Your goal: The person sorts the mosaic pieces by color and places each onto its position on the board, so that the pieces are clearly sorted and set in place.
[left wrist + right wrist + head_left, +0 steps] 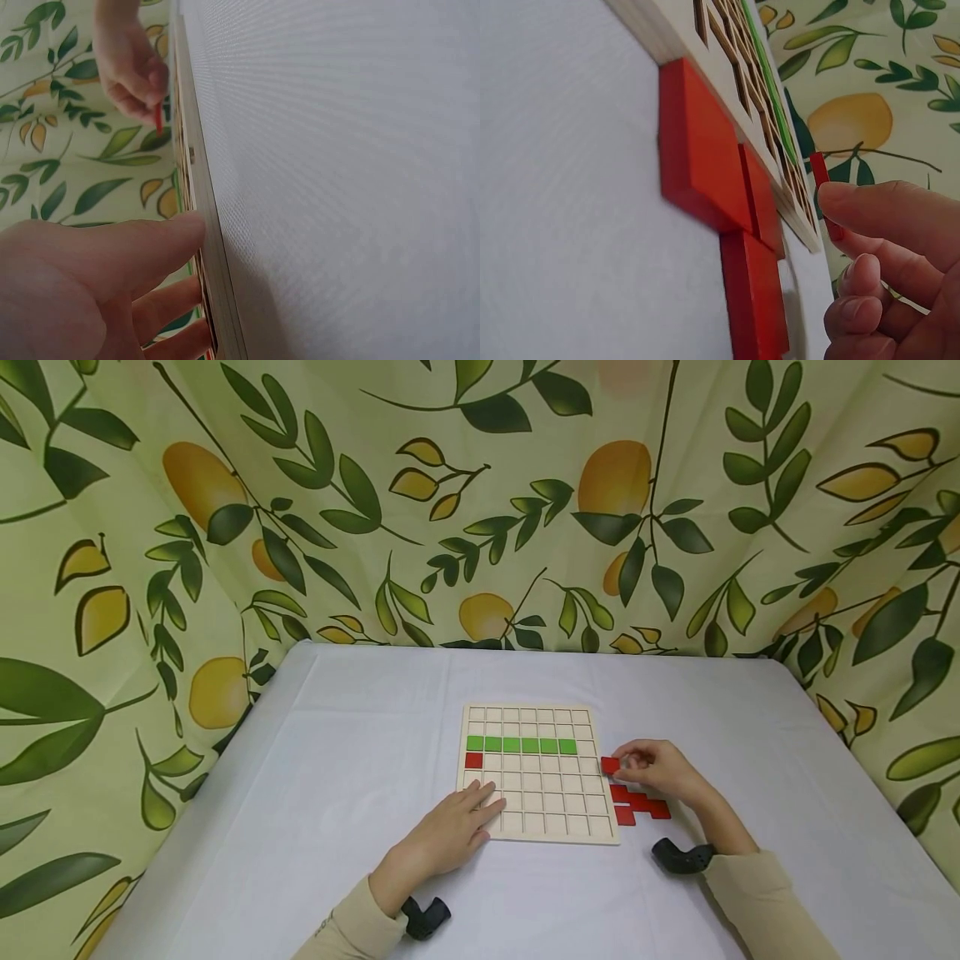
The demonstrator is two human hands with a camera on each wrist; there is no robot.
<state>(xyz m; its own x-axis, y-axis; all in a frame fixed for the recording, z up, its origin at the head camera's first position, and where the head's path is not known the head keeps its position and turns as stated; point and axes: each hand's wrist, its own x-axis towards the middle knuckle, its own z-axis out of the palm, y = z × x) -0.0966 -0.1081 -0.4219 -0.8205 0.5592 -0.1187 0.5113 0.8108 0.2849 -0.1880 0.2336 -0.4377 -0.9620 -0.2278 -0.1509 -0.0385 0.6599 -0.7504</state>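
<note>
A wooden grid board (532, 802) lies on the white table, with a row of several green square tiles (512, 745) in its third row. One red tile (474, 761) sits in the leftmost cell of the row below. My right hand (663, 767) pinches another red square tile (611, 766) between thumb and fingers, at the board's right edge; the right wrist view shows that tile (826, 196) edge-on. My left hand (456, 827) rests on the board's lower left corner with fingers spread, its thumb (161, 244) along the board's side edge.
Several loose red tiles (637, 802) lie beside the board's right edge, just below my right hand. A black wrist-worn device (682, 857) is at each wrist. A leaf-and-fruit patterned curtain (480, 527) hangs behind the white tabletop (360, 735).
</note>
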